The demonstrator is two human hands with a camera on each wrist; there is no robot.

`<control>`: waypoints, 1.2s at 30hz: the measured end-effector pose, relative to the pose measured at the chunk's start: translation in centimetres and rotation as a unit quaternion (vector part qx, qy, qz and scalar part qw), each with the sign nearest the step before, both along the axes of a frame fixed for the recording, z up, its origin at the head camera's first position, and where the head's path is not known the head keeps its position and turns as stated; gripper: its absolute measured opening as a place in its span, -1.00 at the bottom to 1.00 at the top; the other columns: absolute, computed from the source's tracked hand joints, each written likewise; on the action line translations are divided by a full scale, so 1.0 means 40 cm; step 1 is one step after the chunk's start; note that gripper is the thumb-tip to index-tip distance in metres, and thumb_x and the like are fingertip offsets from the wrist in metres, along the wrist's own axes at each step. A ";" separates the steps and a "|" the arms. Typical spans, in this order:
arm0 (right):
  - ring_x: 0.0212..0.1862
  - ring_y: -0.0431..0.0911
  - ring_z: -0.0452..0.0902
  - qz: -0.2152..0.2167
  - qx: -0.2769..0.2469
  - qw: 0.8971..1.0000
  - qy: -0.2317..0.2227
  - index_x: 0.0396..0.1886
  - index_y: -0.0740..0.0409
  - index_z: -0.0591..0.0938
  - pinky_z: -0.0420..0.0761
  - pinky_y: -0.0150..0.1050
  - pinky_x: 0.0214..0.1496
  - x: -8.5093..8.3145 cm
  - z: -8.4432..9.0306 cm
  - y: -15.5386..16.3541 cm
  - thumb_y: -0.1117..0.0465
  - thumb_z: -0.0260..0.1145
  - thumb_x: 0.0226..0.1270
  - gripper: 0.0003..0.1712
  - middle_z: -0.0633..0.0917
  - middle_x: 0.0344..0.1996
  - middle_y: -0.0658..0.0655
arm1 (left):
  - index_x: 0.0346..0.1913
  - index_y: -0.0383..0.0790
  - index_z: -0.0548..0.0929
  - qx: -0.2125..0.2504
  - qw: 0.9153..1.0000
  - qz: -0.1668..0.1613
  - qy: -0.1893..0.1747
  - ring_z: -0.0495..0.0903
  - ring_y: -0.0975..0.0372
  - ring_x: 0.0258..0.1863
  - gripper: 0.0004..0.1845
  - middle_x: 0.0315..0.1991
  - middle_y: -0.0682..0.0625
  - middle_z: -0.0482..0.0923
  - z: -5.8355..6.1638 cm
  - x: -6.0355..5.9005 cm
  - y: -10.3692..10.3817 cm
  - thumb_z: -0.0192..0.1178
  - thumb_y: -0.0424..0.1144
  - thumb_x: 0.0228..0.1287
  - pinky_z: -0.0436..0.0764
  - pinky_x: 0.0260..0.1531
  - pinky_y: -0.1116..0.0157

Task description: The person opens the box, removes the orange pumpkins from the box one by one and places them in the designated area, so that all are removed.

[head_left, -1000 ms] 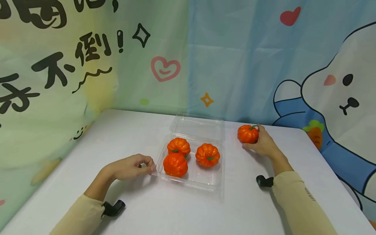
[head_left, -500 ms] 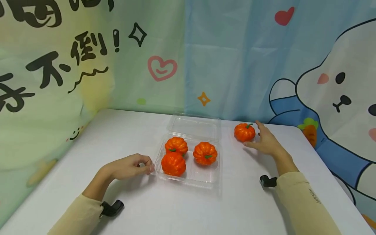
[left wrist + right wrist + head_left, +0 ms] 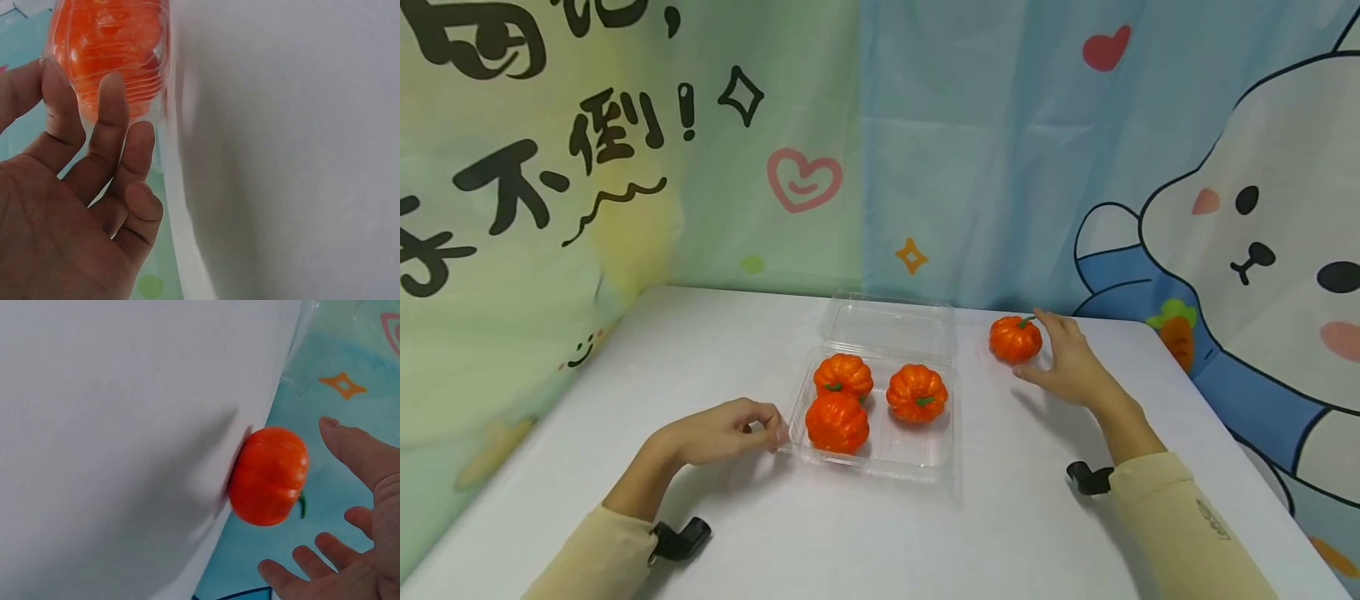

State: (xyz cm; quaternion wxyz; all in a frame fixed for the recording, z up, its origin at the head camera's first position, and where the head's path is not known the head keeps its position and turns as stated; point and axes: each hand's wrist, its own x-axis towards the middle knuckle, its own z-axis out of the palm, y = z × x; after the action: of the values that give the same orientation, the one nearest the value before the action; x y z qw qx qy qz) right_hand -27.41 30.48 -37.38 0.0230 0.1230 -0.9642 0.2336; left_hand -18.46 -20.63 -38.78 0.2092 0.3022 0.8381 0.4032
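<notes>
My left hand (image 3: 722, 430) pinched the near left corner of a ribbed, clear plastic box (image 3: 917, 457) between thumb and forefinger, its lid (image 3: 891, 329) open behind. My right hand (image 3: 1075, 367), fingers spread, holding nothing, hung just beside a glossy orange, green-stemmed pumpkin (image 3: 1015, 340) on the white table (image 3: 1000, 525). Three similar orange pumpkins (image 3: 917, 392) sat inside the box.
</notes>
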 end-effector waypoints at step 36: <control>0.46 0.21 0.25 0.138 -0.048 0.987 0.069 0.53 0.02 0.35 0.30 0.37 0.39 0.076 0.051 -0.132 0.05 0.49 0.33 -0.16 0.36 0.46 0.23 | -0.35 -0.20 0.63 -0.002 1.000 -0.015 0.000 0.46 0.22 -0.28 -0.76 -0.23 0.02 0.67 -0.005 -0.005 0.012 0.11 -0.19 0.51 0.38 -0.26 0.33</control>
State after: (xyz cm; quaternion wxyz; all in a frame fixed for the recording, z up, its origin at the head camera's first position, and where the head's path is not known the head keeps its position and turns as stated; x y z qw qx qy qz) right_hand -24.35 25.20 -35.34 0.0632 0.2696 -0.9218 0.2712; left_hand -18.66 -20.14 -38.96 0.2159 0.3142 0.8344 0.3982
